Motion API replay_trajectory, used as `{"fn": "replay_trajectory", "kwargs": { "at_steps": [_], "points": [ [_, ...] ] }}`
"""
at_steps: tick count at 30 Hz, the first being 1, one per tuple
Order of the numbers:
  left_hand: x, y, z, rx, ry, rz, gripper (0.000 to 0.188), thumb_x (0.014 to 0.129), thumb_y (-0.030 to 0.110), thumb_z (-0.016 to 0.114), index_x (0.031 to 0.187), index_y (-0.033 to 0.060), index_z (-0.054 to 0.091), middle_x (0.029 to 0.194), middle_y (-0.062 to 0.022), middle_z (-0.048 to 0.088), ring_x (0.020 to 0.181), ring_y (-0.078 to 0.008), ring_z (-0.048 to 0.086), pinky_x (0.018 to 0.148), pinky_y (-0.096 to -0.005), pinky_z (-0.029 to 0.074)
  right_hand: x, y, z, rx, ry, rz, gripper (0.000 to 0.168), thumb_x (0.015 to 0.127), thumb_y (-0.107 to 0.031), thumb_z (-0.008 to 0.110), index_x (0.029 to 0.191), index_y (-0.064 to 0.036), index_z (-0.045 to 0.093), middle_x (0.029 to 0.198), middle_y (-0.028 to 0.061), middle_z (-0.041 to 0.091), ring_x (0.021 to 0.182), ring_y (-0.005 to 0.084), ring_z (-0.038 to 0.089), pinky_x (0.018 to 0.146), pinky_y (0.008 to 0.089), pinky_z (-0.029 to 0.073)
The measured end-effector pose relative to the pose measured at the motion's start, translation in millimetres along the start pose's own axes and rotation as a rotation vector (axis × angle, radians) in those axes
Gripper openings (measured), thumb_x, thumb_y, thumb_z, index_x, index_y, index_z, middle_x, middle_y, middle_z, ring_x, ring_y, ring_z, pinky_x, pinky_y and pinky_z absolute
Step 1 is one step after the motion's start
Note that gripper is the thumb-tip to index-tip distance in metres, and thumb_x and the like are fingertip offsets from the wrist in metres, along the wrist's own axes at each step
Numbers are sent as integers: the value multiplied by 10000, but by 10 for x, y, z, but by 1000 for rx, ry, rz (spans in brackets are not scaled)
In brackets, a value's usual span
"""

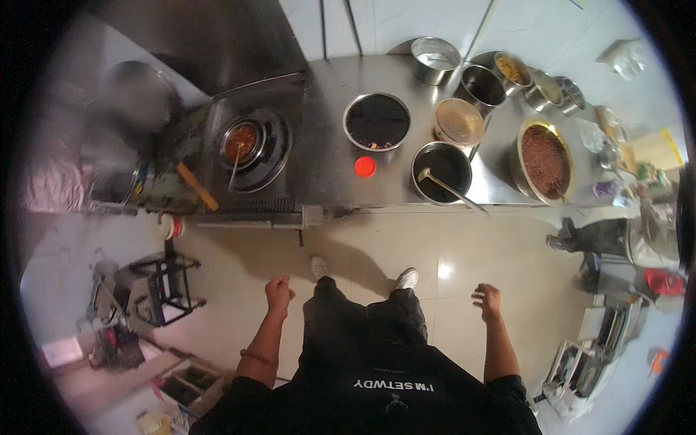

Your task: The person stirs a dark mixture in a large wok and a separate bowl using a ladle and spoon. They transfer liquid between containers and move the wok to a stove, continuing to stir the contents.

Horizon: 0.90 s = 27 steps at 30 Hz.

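My left hand (279,294) hangs over the tiled floor, its fingers loosely curled and nothing visible in it. My right hand (486,298) is also over the floor, empty, with the fingers a little apart. Before me runs a steel counter. On it stand a pot of dark liquid (378,120), a red round lid (365,167), a second pot of dark liquid (441,182) with a ladle (451,190) in it, and a lidded plastic tub (460,123). A pot of red sauce (239,142) with a spoon sits on the stove at left. Neither hand touches these things.
A wide basin of reddish-brown food (544,160) stands at right, with several steel pots along the wall, one holding yellow food (512,69). Another person (609,236) is at the far right. A black metal-framed stand (166,288) is at left, near a white jug with red (172,226).
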State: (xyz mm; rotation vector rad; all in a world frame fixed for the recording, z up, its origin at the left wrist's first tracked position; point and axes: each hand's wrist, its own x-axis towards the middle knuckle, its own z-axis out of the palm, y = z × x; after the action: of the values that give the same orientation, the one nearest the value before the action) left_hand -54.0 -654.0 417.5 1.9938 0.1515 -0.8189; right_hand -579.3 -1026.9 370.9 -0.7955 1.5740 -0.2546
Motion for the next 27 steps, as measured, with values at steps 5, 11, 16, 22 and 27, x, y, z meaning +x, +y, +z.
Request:
{"fn": "replay_trajectory", "kwargs": {
  "at_steps": [5,11,16,22,27],
  "points": [
    [-179,-249,306,-175,108,27,260,890,42,557,1121,45,678,679,-4,563,648,-116,558,567,-288,464,197,793,-483,-239,-127,133,316,972,-223,512,1131,39,588,723,196,700,567,272,657,505,351,523],
    [-690,212,566,-31,104,77,123,931,93,574,960,-6,641,781,-47,636,711,-143,611,677,-307,513,136,1202,-381,-269,-341,200,294,959,-229,541,1076,34,603,777,172,669,580,269,670,466,343,515],
    [-477,-58,227,-68,230,111,157,969,119,552,981,1,655,789,-77,659,700,-152,637,636,-306,517,-52,630,-163,-409,-343,111,279,943,-187,545,1112,28,602,838,176,693,640,241,679,524,338,516],
    [563,384,-367,-297,217,141,283,962,182,562,735,17,598,639,-52,580,571,-130,556,520,-310,466,-725,414,542,-348,-174,108,324,917,-150,527,1174,38,592,883,162,695,726,244,694,594,340,534],
    [1404,-497,-475,-64,110,-28,270,937,189,569,745,6,619,662,-100,595,595,-175,606,534,-352,490,-1204,1064,1241,-315,-122,144,319,917,-191,563,1139,29,625,900,150,690,746,242,700,603,342,549]
  ]
}}
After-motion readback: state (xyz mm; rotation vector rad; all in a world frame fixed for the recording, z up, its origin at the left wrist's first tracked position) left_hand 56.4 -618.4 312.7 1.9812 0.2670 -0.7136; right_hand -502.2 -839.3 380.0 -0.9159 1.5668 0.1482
